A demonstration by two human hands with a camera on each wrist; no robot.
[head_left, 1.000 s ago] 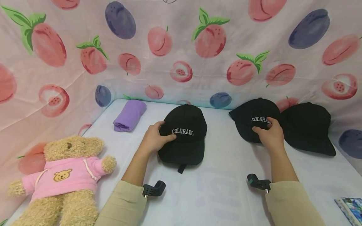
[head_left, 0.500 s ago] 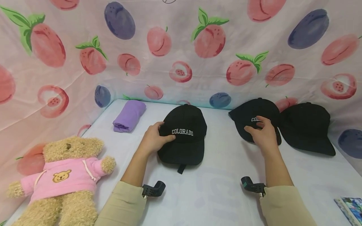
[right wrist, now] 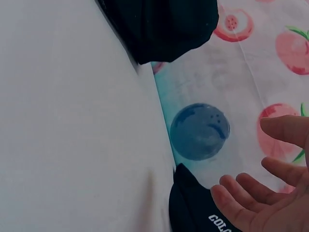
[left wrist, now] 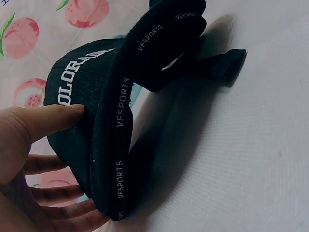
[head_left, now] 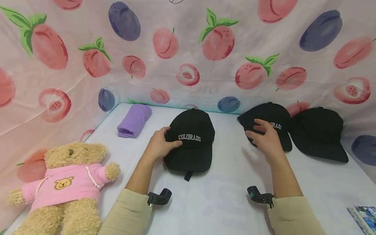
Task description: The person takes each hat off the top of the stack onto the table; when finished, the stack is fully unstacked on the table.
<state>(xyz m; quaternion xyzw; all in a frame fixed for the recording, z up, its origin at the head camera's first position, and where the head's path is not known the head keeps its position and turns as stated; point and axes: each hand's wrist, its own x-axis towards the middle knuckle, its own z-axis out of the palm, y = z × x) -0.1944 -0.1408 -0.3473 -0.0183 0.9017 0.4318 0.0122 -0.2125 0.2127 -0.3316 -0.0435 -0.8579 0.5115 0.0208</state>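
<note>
My left hand (head_left: 160,143) pinches the side of a black baseball cap (head_left: 192,156) with white COLORADO lettering. In the left wrist view the thumb lies on the cap's front beside the letters, the other fingers round its edge. The inner band and a loose strap (left wrist: 224,67) show there too. My right hand (head_left: 265,140) has its fingers spread and holds nothing, overlapping a second COLORADO cap (head_left: 285,137) in the head view. To the right of that one stands a third black cap (head_left: 318,133), no lettering visible.
A rolled purple cloth (head_left: 135,120) lies at the back left. A teddy bear (head_left: 70,182) in a pink hoodie lies at the front left. The corner of a book-like item (head_left: 364,218) shows at right. Fruit-printed fabric (head_left: 188,49) hangs behind the white table surface (head_left: 223,202).
My right hand has moved left across the second cap, its fingers spreading, and more of the lettering shows on its right. The left hand and its cap stay in place.
</note>
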